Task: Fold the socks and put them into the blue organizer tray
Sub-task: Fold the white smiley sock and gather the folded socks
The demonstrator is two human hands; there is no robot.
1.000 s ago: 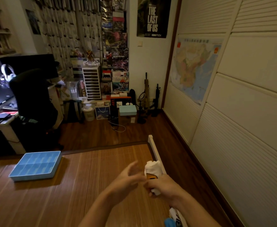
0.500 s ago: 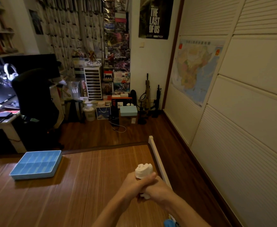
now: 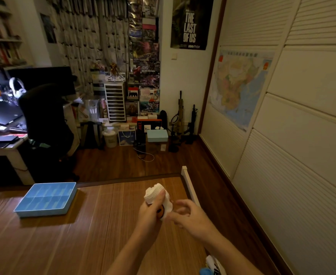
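We see the left hand (image 3: pixel 151 212) clenched round a rolled white sock (image 3: pixel 155 192), held upright in the air above the bench (image 3: pixel 95 231), near its far right corner. The thumb lies along the roll's front. The sock's ribbed top stands clear above the fist, and an orange mark (image 3: pixel 160 210) shows on it just below the thumb; we cannot read it as any word or logo.

The right hand (image 3: pixel 192 217) is just beside the sock, fingers curled, its fingertips (image 3: pixel 170 216) at the sock's lower edge. Blur keeps us from telling whether it pinches the fabric or only touches it.

The blue tray (image 3: pixel 42 212) sits flat near the bench's far left edge, well apart from both hands, its inside split into compartments. At the bench's near right edge, by the right forearm, lie a white cloth (image 3: pixel 215 263) with black print too cut off to read and a blue cloth (image 3: pixel 205 271).

On the far wall a dark poster (image 3: pixel 191 26) reads "THE LAST OF US", with "HBO max" beneath. A coloured map (image 3: pixel 240 86) hangs on the slatted door at right; its title line is too small to read. On the floor stand an orange-and-black box (image 3: pixel 145 125), whose lettering we cannot make out surely, and a pale teal box (image 3: pixel 157 135). A black chair (image 3: pixel 46 120) faces a desk at left.
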